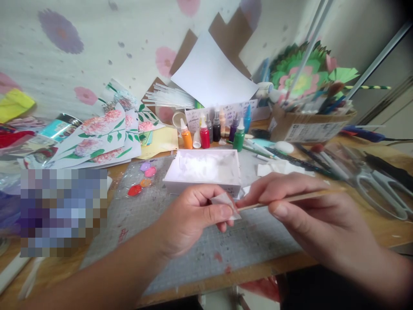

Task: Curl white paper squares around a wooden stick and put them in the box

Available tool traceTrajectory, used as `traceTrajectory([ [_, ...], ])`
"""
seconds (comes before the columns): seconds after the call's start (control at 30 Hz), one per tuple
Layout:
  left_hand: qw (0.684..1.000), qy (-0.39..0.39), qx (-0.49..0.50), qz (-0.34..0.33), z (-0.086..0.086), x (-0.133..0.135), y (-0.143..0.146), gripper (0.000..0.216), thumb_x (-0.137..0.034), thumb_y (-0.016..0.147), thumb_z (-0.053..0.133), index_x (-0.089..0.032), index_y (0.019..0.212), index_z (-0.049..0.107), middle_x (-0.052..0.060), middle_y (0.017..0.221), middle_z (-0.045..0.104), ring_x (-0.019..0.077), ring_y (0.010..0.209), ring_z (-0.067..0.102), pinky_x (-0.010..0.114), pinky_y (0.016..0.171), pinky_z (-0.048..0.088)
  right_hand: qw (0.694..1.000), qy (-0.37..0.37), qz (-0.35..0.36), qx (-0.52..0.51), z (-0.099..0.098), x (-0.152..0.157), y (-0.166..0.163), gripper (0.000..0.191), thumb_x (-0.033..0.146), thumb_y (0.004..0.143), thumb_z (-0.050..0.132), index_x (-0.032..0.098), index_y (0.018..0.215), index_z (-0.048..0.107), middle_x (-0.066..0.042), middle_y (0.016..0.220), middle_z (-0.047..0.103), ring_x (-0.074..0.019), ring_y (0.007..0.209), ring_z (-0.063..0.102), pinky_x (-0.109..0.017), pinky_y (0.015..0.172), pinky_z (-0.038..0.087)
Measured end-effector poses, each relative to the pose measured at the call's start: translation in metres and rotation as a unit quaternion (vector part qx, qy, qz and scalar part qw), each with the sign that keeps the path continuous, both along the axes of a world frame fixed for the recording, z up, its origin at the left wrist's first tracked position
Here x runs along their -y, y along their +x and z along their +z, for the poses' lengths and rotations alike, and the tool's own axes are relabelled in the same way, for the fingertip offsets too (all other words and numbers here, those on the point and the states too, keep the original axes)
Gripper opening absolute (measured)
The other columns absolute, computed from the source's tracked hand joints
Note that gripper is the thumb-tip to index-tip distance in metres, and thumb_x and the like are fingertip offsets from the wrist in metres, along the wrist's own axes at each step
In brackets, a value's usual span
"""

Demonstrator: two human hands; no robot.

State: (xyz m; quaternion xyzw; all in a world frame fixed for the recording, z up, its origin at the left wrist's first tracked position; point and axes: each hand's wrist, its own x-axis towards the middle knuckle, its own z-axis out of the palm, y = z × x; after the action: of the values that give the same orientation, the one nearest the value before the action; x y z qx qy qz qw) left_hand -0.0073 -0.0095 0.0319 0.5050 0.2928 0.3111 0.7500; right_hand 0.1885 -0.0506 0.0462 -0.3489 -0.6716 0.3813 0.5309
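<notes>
Pinching small whitish paper (pixel 222 199), sharp-cornered, slim tan stick (pixel 293 199), straight

Box (pixel 177 186) on mat (pixel 245 245) btwn hands (pixel 201 211) & btls (pixel 204 137), drawings (pixel 100 138) L, scissors (pixel 371 175) R

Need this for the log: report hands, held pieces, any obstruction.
Left hand pinching small white scrap. Right hand holding thin stick, near end at the scrap. White box just beyond; no obstruction seen between hands.
</notes>
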Motion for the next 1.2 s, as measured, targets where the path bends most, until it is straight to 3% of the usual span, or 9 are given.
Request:
traceTrajectory([
  [1.2, 1.000, -0.021, -0.010, -0.021, -0.0025, -0.0009, -0.0017, 0.006, -0.018, 0.075, 0.066, -0.014, 0.070, 0.065, -0.001, 0.061, 0.061, 0.0086, 0.058, 0.054, 0.022, 0.057, 0.042, 0.997, 0.042, 0.010, 0.072, 0.0053, 0.0004, 0.0013, 0.011, 0.013, 0.084, 0.062, 0.020, 0.087, 0.069, -0.004, 0.084, 0.073, -0.0150, 0.081, 0.068, -0.020, 0.073, 0.057],
])
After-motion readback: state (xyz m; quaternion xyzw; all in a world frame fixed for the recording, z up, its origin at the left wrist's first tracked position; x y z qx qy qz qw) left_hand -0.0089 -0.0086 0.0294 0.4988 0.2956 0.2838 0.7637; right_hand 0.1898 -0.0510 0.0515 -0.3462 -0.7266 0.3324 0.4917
